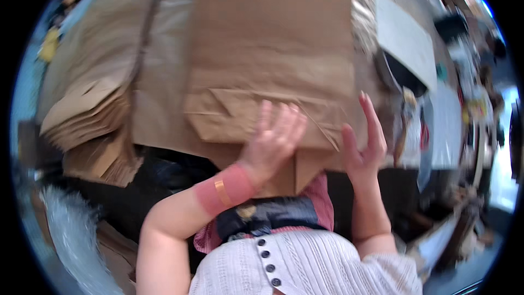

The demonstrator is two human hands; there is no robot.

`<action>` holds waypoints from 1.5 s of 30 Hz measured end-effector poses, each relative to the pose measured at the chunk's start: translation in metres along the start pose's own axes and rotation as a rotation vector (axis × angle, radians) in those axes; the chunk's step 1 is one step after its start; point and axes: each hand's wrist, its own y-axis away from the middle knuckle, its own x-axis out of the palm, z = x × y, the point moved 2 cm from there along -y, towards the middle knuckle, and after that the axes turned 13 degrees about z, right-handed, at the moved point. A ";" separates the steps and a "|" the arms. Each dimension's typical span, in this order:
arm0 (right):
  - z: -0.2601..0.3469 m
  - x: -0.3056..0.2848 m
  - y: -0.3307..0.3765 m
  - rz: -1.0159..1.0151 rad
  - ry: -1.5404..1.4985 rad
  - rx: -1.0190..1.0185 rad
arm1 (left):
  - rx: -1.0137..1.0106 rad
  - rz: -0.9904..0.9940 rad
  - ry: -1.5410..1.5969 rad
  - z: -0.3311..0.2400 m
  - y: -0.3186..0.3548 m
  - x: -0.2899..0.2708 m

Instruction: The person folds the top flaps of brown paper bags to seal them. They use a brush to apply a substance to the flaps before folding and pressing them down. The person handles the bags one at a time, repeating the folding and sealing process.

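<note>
A large brown paper bag (273, 33) lies flat on the table in front of me, its folded bottom end towards my body. My left hand (273, 142) rests flat on that folded end, fingers stretched out and pointing away from me. A pink band with a copper-coloured strip circles the left wrist. Just off the bag's right edge, my right hand (367, 145) is raised with thumb and fingers spread, and nothing shows in it. Beneath my left hand, a paper flap (281, 177) hangs over the table's near edge.
At the left lies a stack of folded brown paper bags (87, 112), overhanging the table edge. To the right are a white panel (404, 27) and a brush-like tool (405, 125). See-through plastic wrap (71, 240) bulges at the lower left.
</note>
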 end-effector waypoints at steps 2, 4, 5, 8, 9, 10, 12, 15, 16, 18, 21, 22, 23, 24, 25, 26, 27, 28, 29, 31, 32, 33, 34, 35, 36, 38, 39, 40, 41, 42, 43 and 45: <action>-0.002 0.011 0.001 0.080 -0.055 -0.056 | -0.241 0.076 0.082 0.007 -0.034 0.031; 0.000 0.015 0.006 0.238 -0.028 -0.131 | -0.211 0.029 0.091 0.022 -0.053 0.037; 0.004 0.023 0.005 0.286 -0.016 -0.209 | -0.188 0.211 0.081 0.047 -0.042 0.015; 0.025 0.029 -0.005 0.269 0.062 -0.308 | -0.159 0.038 -0.185 0.140 0.000 -0.063; 0.019 0.028 -0.009 0.258 0.073 -0.313 | -0.150 -0.201 -0.339 0.175 0.012 -0.081; 0.016 0.033 -0.011 0.251 0.031 -0.301 | -0.172 -0.240 -0.397 0.204 0.037 -0.111; 0.006 0.040 -0.014 0.252 -0.011 -0.246 | -0.256 -0.129 -0.554 0.271 0.085 -0.133; -0.007 0.052 -0.019 0.243 0.000 -0.243 | -0.354 -0.053 -0.595 0.341 0.161 -0.161; -0.013 0.055 -0.020 0.247 0.011 -0.248 | -0.390 -0.021 -0.544 0.352 0.181 -0.155; -0.016 0.059 -0.022 0.241 0.009 -0.243 | -0.465 0.042 -0.450 0.372 0.212 -0.136; -0.012 0.059 -0.021 0.254 0.029 -0.245 | -0.424 0.107 -0.300 0.369 0.236 -0.091; -0.011 0.061 -0.019 0.270 0.042 -0.246 | -0.444 0.130 -0.284 0.369 0.241 -0.084; -0.010 0.063 -0.019 0.287 0.052 -0.247 | -0.463 0.154 -0.270 0.368 0.247 -0.077; -0.011 0.063 -0.017 0.308 0.070 -0.247 | -0.484 0.176 -0.247 0.360 0.246 -0.076; -0.010 0.063 -0.017 0.313 0.074 -0.268 | -0.509 0.192 -0.190 0.367 0.247 -0.074; -0.011 0.061 -0.017 0.316 0.081 -0.284 | -0.566 0.326 -0.217 0.362 0.238 -0.079; -0.011 0.059 -0.019 0.315 0.088 -0.298 | -0.617 0.461 -0.246 0.359 0.229 -0.089; -0.012 0.052 -0.020 0.300 0.043 -0.281 | -0.651 0.592 -0.274 0.353 0.212 -0.097; -0.009 0.045 -0.020 0.294 0.004 -0.253 | -0.579 0.386 -0.538 0.344 0.210 -0.100; -0.014 0.023 -0.018 0.309 0.047 -0.156 | -0.452 0.067 -0.646 0.299 0.178 -0.104; -0.019 0.009 -0.017 0.330 0.123 -0.092 | -0.408 -0.023 -0.510 0.267 0.149 -0.105; -0.025 0.004 -0.020 0.362 0.168 -0.049 | -0.432 0.122 -0.220 0.230 0.136 -0.099; -0.035 0.007 -0.023 0.386 0.199 -0.017 | -0.450 0.275 0.048 0.193 0.125 -0.094; -0.041 0.010 -0.026 0.448 0.257 0.043 | -0.417 0.295 0.140 0.159 0.111 -0.073; -0.047 0.018 -0.030 0.505 0.299 0.099 | -0.386 0.320 0.218 0.132 0.093 -0.045; -0.055 0.041 -0.038 0.544 0.248 0.127 | -0.303 -0.068 0.280 0.111 0.045 0.001; -0.052 0.051 -0.045 0.512 0.279 0.096 | -0.311 -0.049 0.395 0.113 0.023 0.016; -0.054 0.059 -0.050 0.488 0.308 0.060 | -0.326 -0.024 0.508 0.117 0.003 0.031; -0.057 0.061 -0.055 0.551 0.270 0.096 | -0.352 0.007 0.615 0.120 -0.008 0.041; -0.061 0.060 -0.061 0.618 0.231 0.132 | -0.445 0.181 0.698 0.124 -0.017 0.026; -0.060 0.057 -0.069 0.687 0.189 0.162 | -0.426 0.347 0.749 0.136 -0.020 0.016; -0.070 0.042 -0.078 0.924 0.172 0.202 | -0.344 0.564 0.808 0.163 -0.006 0.015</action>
